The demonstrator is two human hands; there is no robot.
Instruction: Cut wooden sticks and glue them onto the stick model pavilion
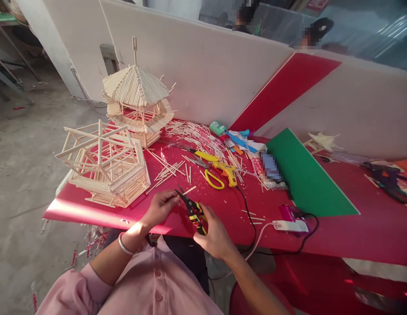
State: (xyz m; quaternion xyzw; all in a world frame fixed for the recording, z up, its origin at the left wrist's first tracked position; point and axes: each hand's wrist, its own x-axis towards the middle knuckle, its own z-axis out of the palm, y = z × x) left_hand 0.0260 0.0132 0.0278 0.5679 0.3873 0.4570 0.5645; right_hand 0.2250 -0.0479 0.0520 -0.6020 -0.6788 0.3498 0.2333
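My left hand point(161, 209) pinches a thin pale wooden stick point(190, 190) near the table's front edge. The stick's free end points up to the right, across the blades of small pruning shears. My right hand point(216, 234) is wrapped around the black and yellow handles of these pruning shears point(192, 209), whose blades reach toward my left fingertips. Whether the blades touch the stick, I cannot tell. Left of my hands stands an open stick framework point(108, 175) on a many-sided base. Behind it rises a roofed stick pavilion point(137, 87) with a tall finial.
On the red table point(203, 223) lie yellow-handled scissors point(213, 179), a corded yellow glue gun point(230, 171) and many loose sticks point(190, 133). A green board point(308, 179) leans at right, behind a white power strip point(290, 225). A pale partition point(196, 65) borders the back.
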